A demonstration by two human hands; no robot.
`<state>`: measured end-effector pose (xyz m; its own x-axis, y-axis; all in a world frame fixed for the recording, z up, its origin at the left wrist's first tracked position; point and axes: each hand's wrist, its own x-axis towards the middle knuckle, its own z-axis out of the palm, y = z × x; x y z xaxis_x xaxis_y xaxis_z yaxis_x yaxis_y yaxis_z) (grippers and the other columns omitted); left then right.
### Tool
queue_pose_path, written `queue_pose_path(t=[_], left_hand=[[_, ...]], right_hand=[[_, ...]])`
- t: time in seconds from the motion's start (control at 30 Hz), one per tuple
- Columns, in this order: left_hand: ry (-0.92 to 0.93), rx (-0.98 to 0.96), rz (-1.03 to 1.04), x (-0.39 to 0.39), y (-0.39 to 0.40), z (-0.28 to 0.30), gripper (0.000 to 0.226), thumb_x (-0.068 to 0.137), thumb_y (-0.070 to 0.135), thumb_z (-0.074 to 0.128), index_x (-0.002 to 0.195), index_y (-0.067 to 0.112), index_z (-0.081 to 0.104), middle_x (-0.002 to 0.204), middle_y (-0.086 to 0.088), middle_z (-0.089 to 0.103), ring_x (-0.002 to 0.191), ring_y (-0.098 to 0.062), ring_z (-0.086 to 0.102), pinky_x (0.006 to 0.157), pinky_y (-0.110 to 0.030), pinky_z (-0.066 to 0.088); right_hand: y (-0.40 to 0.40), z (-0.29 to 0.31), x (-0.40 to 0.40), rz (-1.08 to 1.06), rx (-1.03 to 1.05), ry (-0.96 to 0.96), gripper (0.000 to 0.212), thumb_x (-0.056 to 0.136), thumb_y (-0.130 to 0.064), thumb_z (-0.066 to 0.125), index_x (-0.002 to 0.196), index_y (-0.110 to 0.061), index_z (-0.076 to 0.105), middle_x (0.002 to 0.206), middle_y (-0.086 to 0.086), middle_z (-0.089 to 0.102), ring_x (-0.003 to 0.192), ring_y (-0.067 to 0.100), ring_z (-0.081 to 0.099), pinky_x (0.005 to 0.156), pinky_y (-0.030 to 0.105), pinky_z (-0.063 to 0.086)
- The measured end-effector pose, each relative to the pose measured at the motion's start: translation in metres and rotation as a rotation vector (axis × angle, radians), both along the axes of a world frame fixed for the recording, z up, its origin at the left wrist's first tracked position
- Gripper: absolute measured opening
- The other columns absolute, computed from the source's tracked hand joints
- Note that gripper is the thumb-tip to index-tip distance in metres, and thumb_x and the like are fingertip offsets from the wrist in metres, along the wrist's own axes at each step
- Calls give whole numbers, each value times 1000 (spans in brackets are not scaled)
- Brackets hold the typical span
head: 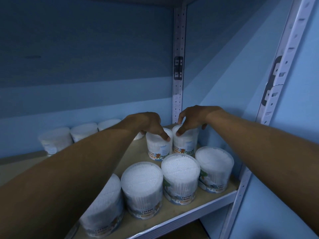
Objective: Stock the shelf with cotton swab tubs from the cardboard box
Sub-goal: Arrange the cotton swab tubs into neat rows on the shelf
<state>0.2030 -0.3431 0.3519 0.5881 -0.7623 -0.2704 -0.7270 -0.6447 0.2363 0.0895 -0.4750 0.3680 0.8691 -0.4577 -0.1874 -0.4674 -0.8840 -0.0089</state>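
Each hand's grip curls over a tub at the shelf's (193, 207) back corner, left hand (148, 125) on one tub (158, 146), right hand (191, 120) on its neighbour (185, 144), fingertips probably hidden behind.

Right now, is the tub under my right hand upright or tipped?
Upright. The tub stands on its base on the shelf, label level, lid on top, with the right hand gripping the lid.

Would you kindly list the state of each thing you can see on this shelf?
left hand: gripping the left back tub from above
right hand: gripping the right back tub from above
left back tub: upright, lidded
right back tub: upright, lidded
front tubs: upright, lidded
shelf: partly stocked
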Motion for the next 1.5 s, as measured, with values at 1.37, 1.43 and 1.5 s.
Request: queue_pose_path(t=[1.37, 1.43, 1.5], left_hand=[[-127, 22, 1, -9, 3, -10, 88, 73, 67, 72, 139, 12, 52, 127, -5, 59, 76, -21, 65, 73, -31, 58], [-155, 17, 4, -9, 2, -11, 84, 73, 70, 70, 131, 10, 57, 113, -4, 61, 64, -17, 60, 62, -28, 54], [-164, 12, 21, -9, 2, -14, 83, 73, 72, 68, 126, 8, 60, 109, -6, 63, 65, -18, 61, 67, -31, 58]], right_hand=[[1, -11, 7, -1, 80, 14, 64, 79, -52, 79, 135, -30, 55, 142, -1, 48, 119, 25, 54, 89, 39, 59], [-1, -12, 8, -2, 96, 13, 63, 76, -49, 82, 132, -33, 57, 140, -2, 47, 118, 26, 54, 89, 41, 59], [-3, -13, 9, 9, 105, 12, 62, 74, -48, 84, 129, -36, 58, 137, -5, 46, 118, 25, 54, 89, 40, 59]])
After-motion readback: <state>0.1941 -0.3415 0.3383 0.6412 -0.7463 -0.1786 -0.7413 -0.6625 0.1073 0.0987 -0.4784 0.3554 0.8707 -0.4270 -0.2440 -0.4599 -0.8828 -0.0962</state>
